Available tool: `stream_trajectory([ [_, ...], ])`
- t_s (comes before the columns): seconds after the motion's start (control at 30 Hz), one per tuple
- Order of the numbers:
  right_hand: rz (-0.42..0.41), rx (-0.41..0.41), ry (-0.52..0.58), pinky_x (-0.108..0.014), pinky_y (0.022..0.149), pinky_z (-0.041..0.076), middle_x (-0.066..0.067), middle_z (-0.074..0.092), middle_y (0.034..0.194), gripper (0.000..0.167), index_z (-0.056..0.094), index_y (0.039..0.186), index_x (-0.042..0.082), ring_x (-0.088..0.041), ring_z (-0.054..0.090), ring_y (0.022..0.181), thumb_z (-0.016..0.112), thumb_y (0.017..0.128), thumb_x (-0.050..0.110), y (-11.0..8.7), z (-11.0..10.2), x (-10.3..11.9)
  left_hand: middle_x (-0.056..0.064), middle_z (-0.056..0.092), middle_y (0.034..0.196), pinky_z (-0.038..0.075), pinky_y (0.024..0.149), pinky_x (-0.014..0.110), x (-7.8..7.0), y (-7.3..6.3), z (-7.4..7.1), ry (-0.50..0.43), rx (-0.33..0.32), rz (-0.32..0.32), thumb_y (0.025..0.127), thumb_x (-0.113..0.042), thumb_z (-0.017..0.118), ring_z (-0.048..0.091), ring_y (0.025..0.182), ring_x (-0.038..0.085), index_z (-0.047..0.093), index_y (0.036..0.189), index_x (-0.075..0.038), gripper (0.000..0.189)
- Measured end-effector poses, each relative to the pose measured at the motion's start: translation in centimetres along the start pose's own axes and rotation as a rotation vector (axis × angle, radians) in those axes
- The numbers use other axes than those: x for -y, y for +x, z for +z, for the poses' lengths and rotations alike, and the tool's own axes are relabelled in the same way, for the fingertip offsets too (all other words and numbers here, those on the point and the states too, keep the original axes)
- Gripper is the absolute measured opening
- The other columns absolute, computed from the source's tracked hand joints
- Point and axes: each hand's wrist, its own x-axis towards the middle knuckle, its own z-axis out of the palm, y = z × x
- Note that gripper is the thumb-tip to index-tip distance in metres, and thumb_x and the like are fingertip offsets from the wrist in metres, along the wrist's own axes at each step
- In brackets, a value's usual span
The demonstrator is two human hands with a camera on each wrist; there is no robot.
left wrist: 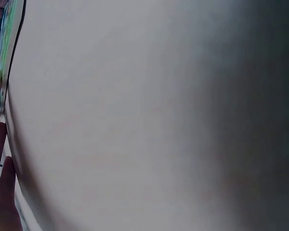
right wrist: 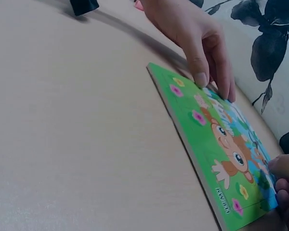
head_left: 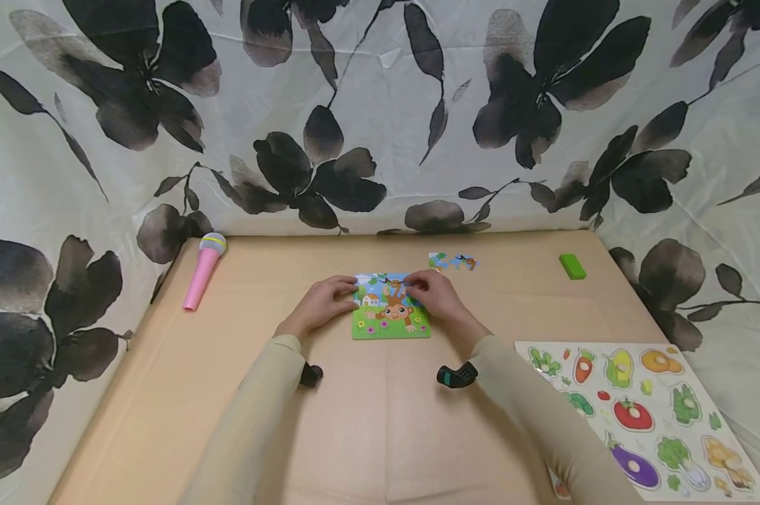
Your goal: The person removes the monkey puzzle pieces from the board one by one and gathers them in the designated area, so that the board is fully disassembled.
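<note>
A square jigsaw puzzle [head_left: 391, 326] with a cartoon monkey, flowers and a green border lies in front of me on the table. My left hand [head_left: 322, 304] grips its left edge, thumb tip on the rim and fingers along the side toward the far corner. At the upper right corner, my right hand [head_left: 439, 298] holds the puzzle with thumb and curled fingers. The right wrist view shows the puzzle [right wrist: 202, 125] from the side, the left hand [right wrist: 195, 41] at its far edge. Only a sliver of the puzzle [left wrist: 8, 43] appears in the left wrist view, beside the left fingers.
Small blue puzzle pieces [head_left: 453, 261] lie behind the right hand. A pink toy microphone [head_left: 203, 273] is at the back left, a green block [head_left: 572, 266] at the back right. Under the right forearm lies a vegetable picture sheet [head_left: 654, 382]. Floral cloth [head_left: 392, 91] hangs behind the table.
</note>
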Motion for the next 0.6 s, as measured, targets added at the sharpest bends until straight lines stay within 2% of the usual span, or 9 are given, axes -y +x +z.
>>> stream_trajectory([
  [0.33,-0.091,0.043,-0.097,-0.036,0.079,0.045,-0.013,0.057,0.109,0.024,0.072,0.114,0.005,-0.024,0.05,0.09,0.067,0.094,0.017,0.29,-0.07,-0.04,0.006,0.055,0.14,0.031,0.115,0.044,0.1,0.04,0.08,-0.015,0.0,-0.01,0.089,-0.024,0.073,0.043,0.135,0.028,0.066,0.126,-0.004,0.042],
  [0.6,-0.105,0.097,-0.15,-0.034,0.077,0.042,-0.013,0.053,0.106,0.024,0.072,0.113,0.003,-0.023,0.046,0.088,0.068,0.093,0.016,0.25,-0.46,0.61,0.006,0.055,0.14,0.031,0.115,0.044,-0.15,0.09,-0.01,-0.003,0.004,-0.019,0.089,-0.024,0.073,0.044,0.135,0.028,0.066,0.126,-0.004,0.042],
])
